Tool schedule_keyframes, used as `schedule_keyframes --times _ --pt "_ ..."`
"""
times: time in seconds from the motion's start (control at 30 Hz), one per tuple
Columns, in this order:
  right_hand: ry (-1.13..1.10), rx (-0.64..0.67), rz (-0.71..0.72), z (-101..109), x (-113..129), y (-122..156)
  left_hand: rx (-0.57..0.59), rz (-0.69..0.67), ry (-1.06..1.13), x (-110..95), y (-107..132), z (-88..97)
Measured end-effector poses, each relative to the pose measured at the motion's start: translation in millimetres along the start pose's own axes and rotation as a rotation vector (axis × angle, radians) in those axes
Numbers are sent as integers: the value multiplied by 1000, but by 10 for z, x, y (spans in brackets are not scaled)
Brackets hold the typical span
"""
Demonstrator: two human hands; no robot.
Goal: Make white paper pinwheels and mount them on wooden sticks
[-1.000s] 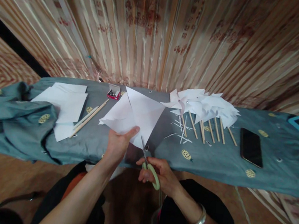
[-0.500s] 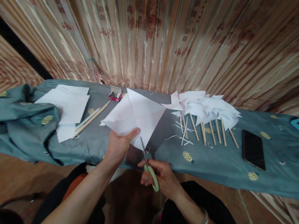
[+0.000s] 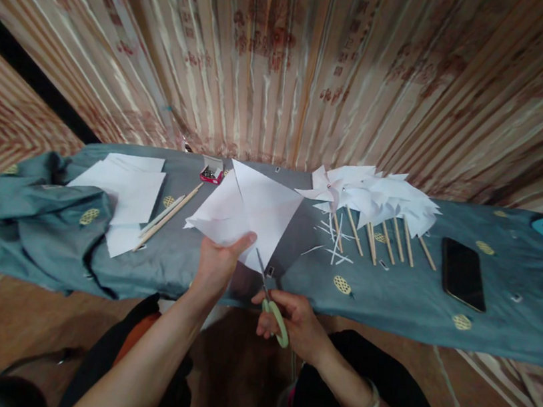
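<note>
Head camera shows white paper (image 3: 266, 206) just beyond the left hand (image 3: 217, 263), pinched under its thumb (image 3: 244, 243). The right hand (image 3: 299, 322) holds green-handled scissors (image 3: 280, 321), their blades at the paper's near corner, beside that thumb. If the left grip loosens, the paper could shift and any cut might run crooked.

Free passage over the desk (image 3: 388, 304), lower right of centre, between scissors (image 3: 280, 321) at left and phone (image 3: 464, 274) at right; pinwheels (image 3: 377, 201) obstruct above.
</note>
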State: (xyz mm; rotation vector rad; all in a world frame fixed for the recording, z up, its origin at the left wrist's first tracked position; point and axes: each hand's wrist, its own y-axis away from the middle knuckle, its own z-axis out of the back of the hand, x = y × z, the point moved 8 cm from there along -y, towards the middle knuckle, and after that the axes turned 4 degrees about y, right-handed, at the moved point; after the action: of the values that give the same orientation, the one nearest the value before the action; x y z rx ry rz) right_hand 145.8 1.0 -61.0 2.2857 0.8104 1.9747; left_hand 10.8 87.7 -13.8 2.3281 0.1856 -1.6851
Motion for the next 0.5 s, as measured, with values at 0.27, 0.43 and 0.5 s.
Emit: schedule_keyframes --times 0.27,0.43,0.5 --pt "-28 -22 -23 -12 -24 -3 -10 21 -9 -11 17 -1" --pt "-30 -26 -46 -18 -52 0 -6 17 -1 -17 16 -8" --pt "-17 -35 -53 -5 -65 -2 -4 18 -13 -14 14 -8"
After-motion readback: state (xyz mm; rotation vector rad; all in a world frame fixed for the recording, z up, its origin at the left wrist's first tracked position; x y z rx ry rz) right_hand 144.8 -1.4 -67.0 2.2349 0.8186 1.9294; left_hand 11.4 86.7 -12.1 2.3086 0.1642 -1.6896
